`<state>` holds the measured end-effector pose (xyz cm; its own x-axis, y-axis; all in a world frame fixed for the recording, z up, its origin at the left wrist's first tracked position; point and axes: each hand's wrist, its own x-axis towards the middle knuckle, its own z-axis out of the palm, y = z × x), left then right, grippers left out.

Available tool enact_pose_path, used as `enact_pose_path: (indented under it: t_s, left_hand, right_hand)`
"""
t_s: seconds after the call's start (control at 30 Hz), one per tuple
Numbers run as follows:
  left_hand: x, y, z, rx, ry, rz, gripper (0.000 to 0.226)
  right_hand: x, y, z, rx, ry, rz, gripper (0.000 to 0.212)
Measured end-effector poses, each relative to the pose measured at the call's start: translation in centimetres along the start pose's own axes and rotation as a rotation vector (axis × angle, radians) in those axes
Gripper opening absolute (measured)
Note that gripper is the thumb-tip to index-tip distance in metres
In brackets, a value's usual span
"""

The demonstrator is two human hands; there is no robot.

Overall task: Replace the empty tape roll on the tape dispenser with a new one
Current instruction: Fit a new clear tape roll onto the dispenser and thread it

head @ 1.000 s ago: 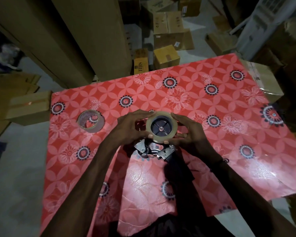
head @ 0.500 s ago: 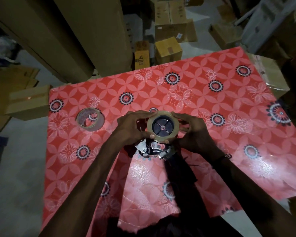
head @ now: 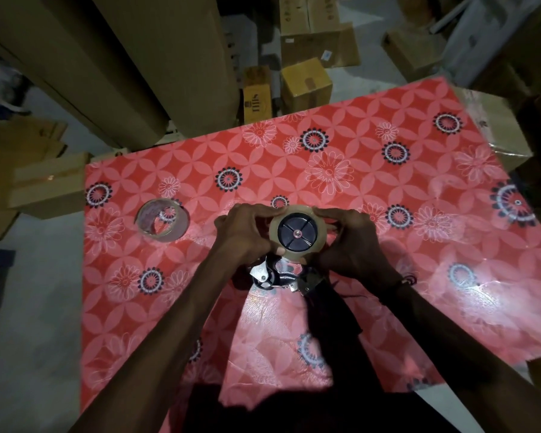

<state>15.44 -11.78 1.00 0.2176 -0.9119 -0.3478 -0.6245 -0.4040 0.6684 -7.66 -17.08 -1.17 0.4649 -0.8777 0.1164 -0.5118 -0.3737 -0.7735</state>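
Your left hand point(head: 242, 235) and right hand point(head: 350, 242) both curl around the new roll point(head: 298, 233), gripping its rim from opposite sides with fingers over the far edge and thumbs at the near edge. The roll faces up at you and sits around the black spoked hub point(head: 297, 234) of the dispenser point(head: 283, 276); you cannot tell whether it is pushed fully home. The dispenser's metal frame and roller show just below your hands, with its dark handle running toward you, over the red flowered cloth point(head: 388, 189) on the table. The empty roll point(head: 162, 222) lies flat on the cloth well to the left of your left hand, apart from everything else. A dark band circles your right wrist point(head: 400, 284). Cardboard boxes point(head: 305, 84) stand on the floor beyond the table's far edge.
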Motion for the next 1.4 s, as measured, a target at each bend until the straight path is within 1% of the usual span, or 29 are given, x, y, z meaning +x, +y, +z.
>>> enact_pose_path:
  t_s: [0.1,0.2,0.27,0.37,0.47,0.57,0.67,0.7,0.8,0.87,0.93,1.03,1.13,1.23,1.33,1.4]
  left_hand:
    - [0.0,0.6,-0.1,0.029,-0.032,-0.055,0.093]
    - [-0.5,1.2,-0.4,-0.002,-0.044,-0.072,0.095]
    - [-0.6,1.1,-0.5,-0.009,-0.037,-0.068,0.097]
    - [-1.4,1.2,-0.5,-0.048,0.015,-0.065,0.097]
    - [-3.3,0.7,-0.1,-0.083,0.138,-0.061,0.102]
    - [-5.1,-0.4,0.7,-0.155,0.275,-0.080,0.091]
    - [-6.3,-1.0,1.8,-0.246,0.319,-0.113,0.078]
    - [-6.5,-1.0,2.1,-0.285,0.326,-0.119,0.075]
    - [-7.1,-1.0,2.8,-0.335,0.353,-0.101,0.066]
    - [-7.6,-1.0,3.5,-0.343,0.361,-0.088,0.067]
    - [-8.3,-0.9,4.3,-0.341,0.385,-0.068,0.068]
    - [-8.9,-1.2,5.1,-0.381,0.445,-0.026,0.056]
    - [-8.7,-1.4,5.2,-0.373,0.503,-0.023,0.046]
    - [-8.1,-1.5,4.9,-0.353,0.523,-0.023,0.042]
    - [-7.3,-1.9,4.5,-0.322,0.521,0.019,0.041]
    - [-6.8,-2.3,3.9,-0.320,0.503,0.053,0.037]
  right_hand:
    - [0.0,0.4,0.0,-0.004,-0.049,0.065,0.105]
    - [0.2,0.2,-0.4,0.020,-0.111,0.168,0.110]
    - [0.1,-0.4,-0.5,0.042,-0.118,0.173,0.112]
    - [-0.4,-0.9,-0.4,0.085,-0.101,0.166,0.107]
    - [-0.9,-0.7,0.1,0.111,-0.113,0.206,0.105]
    - [-1.4,-1.3,0.7,0.094,-0.068,0.212,0.094]
    - [-1.8,-2.6,0.8,-0.014,-0.039,0.125,0.089]
    - [-2.0,-2.9,0.8,-0.055,-0.044,0.115,0.090]
    - [-2.3,-4.0,1.1,-0.159,-0.036,0.154,0.103]
    - [-2.4,-4.3,1.5,-0.211,-0.006,0.135,0.106]
    - [-2.2,-4.2,1.7,-0.234,0.002,0.133,0.106]
    - [-1.6,-3.9,1.3,-0.232,-0.038,0.139,0.103]
    - [-1.2,-4.0,0.7,-0.185,-0.077,0.106,0.099]
    - [-0.7,-4.0,0.2,-0.158,-0.105,0.065,0.088]
    - [0.0,-3.2,-0.1,-0.161,-0.162,0.055,0.088]
    - [0.5,-2.8,-0.1,-0.134,-0.181,0.085,0.093]
